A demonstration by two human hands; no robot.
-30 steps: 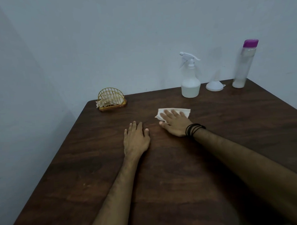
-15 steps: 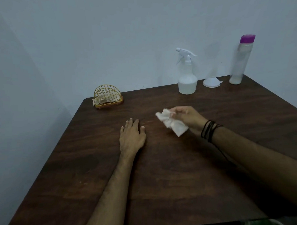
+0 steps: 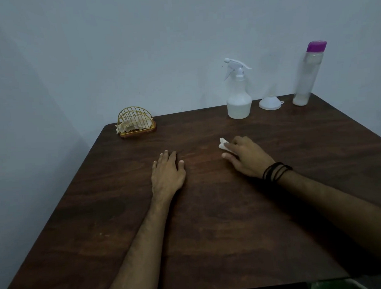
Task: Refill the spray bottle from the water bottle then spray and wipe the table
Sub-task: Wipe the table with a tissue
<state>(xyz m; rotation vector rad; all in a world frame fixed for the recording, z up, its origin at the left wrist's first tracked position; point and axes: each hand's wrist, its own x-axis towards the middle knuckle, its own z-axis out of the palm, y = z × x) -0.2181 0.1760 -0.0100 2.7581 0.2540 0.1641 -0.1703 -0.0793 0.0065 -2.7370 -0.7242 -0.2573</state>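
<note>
My right hand (image 3: pixel 245 156) rests on the dark wooden table (image 3: pixel 209 219), its fingers closed over a crumpled white tissue (image 3: pixel 223 144); only a small corner of the tissue shows past the fingers. Flat on the table to the left lies my left hand (image 3: pixel 168 172), palm down, holding nothing. A white spray bottle (image 3: pixel 238 95), partly filled with liquid, stands at the back edge near the wall. To its right sits a white funnel (image 3: pixel 270 103), upside down. Further right is a tall clear water bottle (image 3: pixel 308 75) with a purple cap.
A gold wire napkin holder (image 3: pixel 135 122) with tissues in it stands at the table's back left corner. A grey wall runs close behind the back edge. The table's left edge slants toward me.
A second ago my right hand pressed the tissue flat on the table. It then lifted and bunched the tissue, and now it is back down with the tissue balled under its fingers. My left hand stayed put.
</note>
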